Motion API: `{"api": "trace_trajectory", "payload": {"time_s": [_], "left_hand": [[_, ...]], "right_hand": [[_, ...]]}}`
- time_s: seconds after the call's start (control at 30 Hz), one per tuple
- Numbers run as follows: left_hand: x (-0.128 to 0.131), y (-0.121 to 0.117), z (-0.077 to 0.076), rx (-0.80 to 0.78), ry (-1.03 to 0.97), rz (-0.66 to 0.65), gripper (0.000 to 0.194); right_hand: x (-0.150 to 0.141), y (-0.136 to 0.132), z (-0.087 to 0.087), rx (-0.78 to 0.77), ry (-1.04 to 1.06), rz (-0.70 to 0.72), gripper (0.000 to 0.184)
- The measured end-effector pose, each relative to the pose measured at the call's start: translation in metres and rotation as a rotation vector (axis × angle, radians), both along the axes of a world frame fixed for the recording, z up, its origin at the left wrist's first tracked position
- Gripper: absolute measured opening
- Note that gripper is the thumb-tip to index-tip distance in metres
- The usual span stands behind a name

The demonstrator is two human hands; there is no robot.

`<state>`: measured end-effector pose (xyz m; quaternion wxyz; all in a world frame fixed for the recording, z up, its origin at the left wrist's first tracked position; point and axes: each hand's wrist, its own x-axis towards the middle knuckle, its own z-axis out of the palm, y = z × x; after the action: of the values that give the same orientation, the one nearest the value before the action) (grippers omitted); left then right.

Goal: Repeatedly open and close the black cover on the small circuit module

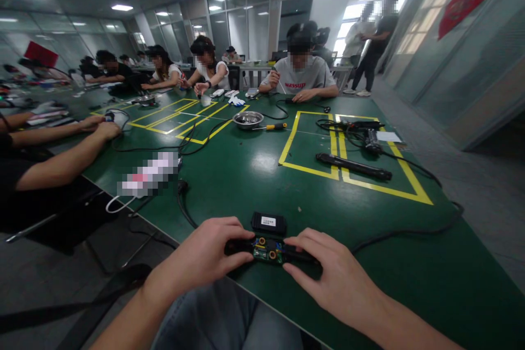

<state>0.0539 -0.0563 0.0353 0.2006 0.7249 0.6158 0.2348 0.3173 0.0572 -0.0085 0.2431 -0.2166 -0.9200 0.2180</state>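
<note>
Near the table's front edge lies an opened black adapter case (268,250) with a green circuit board and two copper coils showing. My left hand (213,246) grips its left end between thumb and fingers. Around the right end, where a black cable comes out, my right hand (324,262) is closed in the same way. Just behind the case rests a black cover (268,222) with a white label, touched by neither hand. The palms hide both ends of the case.
On the green table (254,191) are a metal bowl (248,120), a yellow-handled screwdriver (275,127), a black bar-shaped tool (353,166), coiled cables (328,124) and a blurred white box (150,174). Yellow tape marks rectangles. A co-worker (298,68) sits opposite; another person's arms (61,147) reach in from the left.
</note>
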Motion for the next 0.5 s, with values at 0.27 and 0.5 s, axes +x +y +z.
{"api": "trace_trajectory", "payload": {"time_s": [0.27,0.5], "left_hand": [[-0.007,-0.003,0.007,0.074,-0.105,-0.018,0.013],[-0.01,0.001,-0.001,0.101,-0.076,-0.065,0.01]], "right_hand": [[0.001,-0.001,0.012,-0.014,0.093,0.053,0.015],[0.003,0.001,0.013,0.015,0.059,0.057,0.014]]}}
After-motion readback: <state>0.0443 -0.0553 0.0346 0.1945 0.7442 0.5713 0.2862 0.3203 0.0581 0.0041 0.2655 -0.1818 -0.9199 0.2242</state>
